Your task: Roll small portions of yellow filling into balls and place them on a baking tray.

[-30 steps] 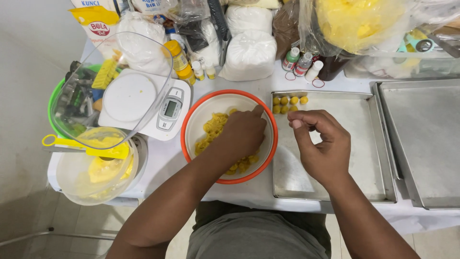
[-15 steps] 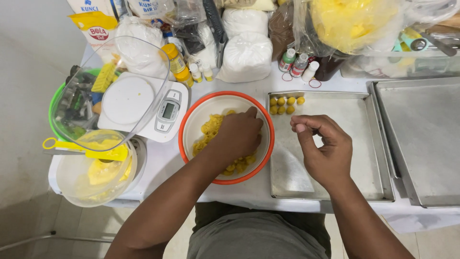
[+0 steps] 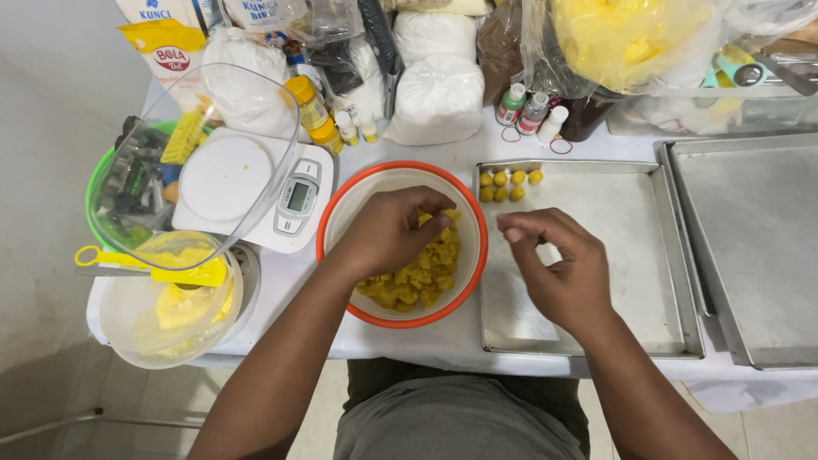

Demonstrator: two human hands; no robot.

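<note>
An orange-rimmed white bowl (image 3: 341, 213) in front of me holds crumbly yellow dough (image 3: 417, 277). My left hand (image 3: 388, 230) reaches into the bowl, fingertips pinching a bit of the dough near its far side. My right hand (image 3: 558, 268) hovers over the near-left part of a metal baking tray (image 3: 622, 255), fingers curled together; whether a small piece sits between them I cannot tell. Several small yellow dough balls (image 3: 507, 185) lie in two short rows at the tray's far-left corner.
A white kitchen scale (image 3: 247, 192) under a tilted clear bowl stands left of the orange bowl. A clear tub with a yellow spatula (image 3: 162, 274) sits front left. Bags of flour, small bottles (image 3: 532, 111) and a bag of yellow dough line the back. A second tray (image 3: 754, 247) lies right.
My left hand has shifted toward the bowl's far side and pinches dough there. My right hand has stayed over the tray, moving slightly left. The view has tilted a little.
</note>
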